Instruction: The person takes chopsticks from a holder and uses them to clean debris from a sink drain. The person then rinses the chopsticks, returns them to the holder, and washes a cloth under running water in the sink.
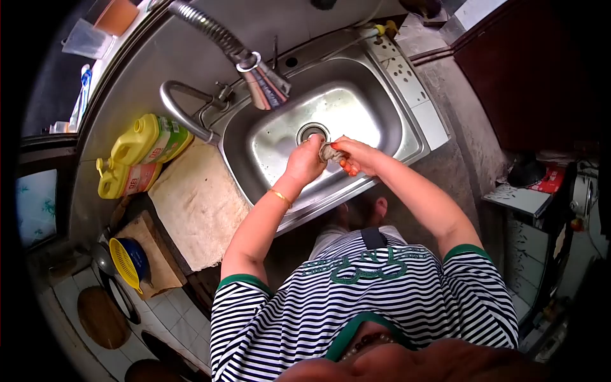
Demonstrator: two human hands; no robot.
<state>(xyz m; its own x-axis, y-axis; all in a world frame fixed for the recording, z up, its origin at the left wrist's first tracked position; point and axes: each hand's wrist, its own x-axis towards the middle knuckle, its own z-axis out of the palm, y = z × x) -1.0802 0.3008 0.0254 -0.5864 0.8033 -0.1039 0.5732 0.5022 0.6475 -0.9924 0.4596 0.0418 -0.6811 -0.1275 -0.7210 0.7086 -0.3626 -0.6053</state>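
Observation:
Both my hands meet over the near half of a stainless steel sink [254,172]. Between them is a small, crumpled greyish-beige cloth [330,153]. My left hand [305,160] is closed around its left side, with the fingers partly hidden. From the right, my right hand [358,157] pinches the cloth, its red-nailed fingers curled. The round drain [312,131] lies just beyond the hands. Above the sink's far side hangs a spring-hose spray faucet [264,86], and a curved steel tap [181,105] stands at the left rim.
Yellow jugs [143,143] stand on the counter left of the sink, beside a pale beige mat [200,204]. A yellow colander [124,264] sits in a blue bowl farther left. White spotted tiles [404,76] border the sink's right side.

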